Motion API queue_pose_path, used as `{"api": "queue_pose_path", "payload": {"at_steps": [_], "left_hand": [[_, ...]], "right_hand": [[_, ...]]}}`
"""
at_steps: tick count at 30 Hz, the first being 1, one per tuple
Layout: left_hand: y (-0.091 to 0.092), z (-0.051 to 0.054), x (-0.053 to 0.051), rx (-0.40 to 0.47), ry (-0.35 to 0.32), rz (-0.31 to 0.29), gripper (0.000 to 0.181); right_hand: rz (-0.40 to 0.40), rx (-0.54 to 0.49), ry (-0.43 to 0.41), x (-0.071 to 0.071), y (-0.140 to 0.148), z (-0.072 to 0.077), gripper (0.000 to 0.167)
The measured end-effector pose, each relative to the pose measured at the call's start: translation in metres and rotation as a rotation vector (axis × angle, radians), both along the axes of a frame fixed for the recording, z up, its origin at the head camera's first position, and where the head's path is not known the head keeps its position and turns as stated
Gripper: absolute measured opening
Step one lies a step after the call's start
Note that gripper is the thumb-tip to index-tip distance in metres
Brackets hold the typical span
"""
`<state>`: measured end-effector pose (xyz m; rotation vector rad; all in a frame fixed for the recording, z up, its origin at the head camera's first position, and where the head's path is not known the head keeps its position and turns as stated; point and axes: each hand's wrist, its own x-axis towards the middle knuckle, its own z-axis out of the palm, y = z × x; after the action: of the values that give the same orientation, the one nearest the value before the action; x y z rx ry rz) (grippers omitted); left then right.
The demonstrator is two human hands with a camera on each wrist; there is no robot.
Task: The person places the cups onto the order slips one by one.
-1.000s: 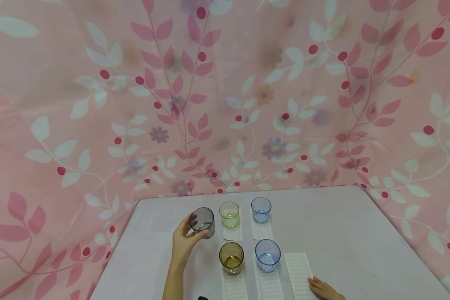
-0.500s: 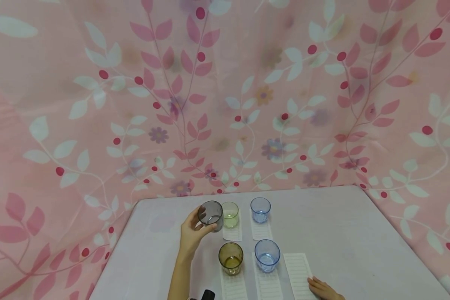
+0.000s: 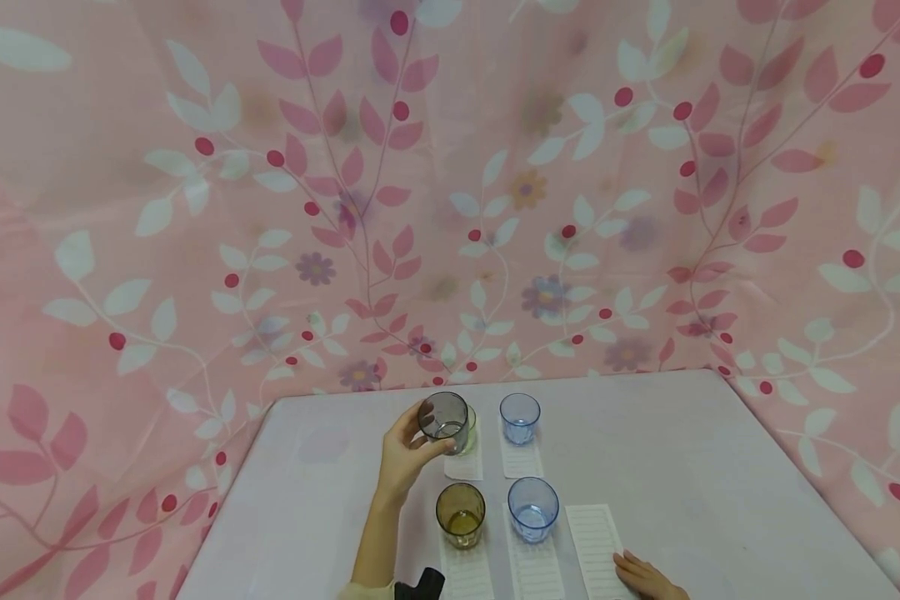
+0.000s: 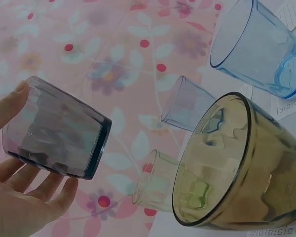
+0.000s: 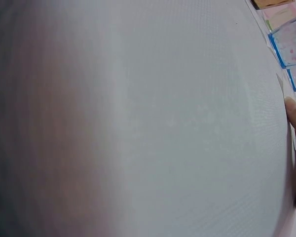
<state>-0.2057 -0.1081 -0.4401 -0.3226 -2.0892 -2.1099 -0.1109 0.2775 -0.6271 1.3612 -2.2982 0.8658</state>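
Note:
My left hand [image 3: 401,465] grips a smoky grey drinking glass [image 3: 444,425] around its side, thumb in front and fingers behind. In the left wrist view the grey glass [image 4: 59,129] is off the table. From the head view it covers most of a pale green glass [image 3: 472,440], which stands on a paper strip. Nearer stands an olive-amber glass [image 3: 461,518], to the right of the left forearm. Two blue glasses stand to the right, one near [image 3: 533,512] and one far [image 3: 520,421]. My right hand [image 3: 647,577] rests with extended fingers at the edge of a printed paper strip [image 3: 592,537].
More printed paper strips lie under the amber glass [image 3: 467,575], the near blue glass [image 3: 536,571] and the far blue one [image 3: 522,462]. A white-covered table [image 3: 720,475] bears everything. Behind it hangs a pink floral cloth [image 3: 435,208].
My left hand has carried the grey glass to the right and farther back, from beside the green glass to in front of it in the head view. The right hand stays put.

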Motion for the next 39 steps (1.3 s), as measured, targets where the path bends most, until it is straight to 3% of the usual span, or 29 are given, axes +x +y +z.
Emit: {"api": "queue_pose_path", "payload": {"at_steps": [5,10,19,29,36,39], "left_hand": [[0.007,-0.01,-0.009,0.005,0.018,-0.024,0.071],[0.013,-0.008,-0.009,0.013,0.035,-0.054,0.071],[0.028,-0.007,-0.012,0.016,0.017,-0.099,0.071],[0.046,-0.008,-0.01,-0.038,0.001,-0.143,0.072],[0.057,-0.012,-0.006,-0.039,-0.032,-0.163,0.073],[0.062,-0.014,-0.004,-0.044,-0.03,-0.171,0.072]], "right_hand": [[0.002,-0.001,0.014,-0.002,0.0,-0.002,0.055],[0.003,-0.002,-0.003,-0.001,0.001,-0.003,0.055],[0.022,-0.012,0.069,-0.004,0.002,-0.002,0.053],[0.035,-0.052,0.039,-0.003,0.002,-0.001,0.054],[0.025,-0.053,0.133,-0.005,-0.001,-0.002,0.052],[0.007,-0.053,0.087,-0.003,0.0,-0.002,0.056]]}}
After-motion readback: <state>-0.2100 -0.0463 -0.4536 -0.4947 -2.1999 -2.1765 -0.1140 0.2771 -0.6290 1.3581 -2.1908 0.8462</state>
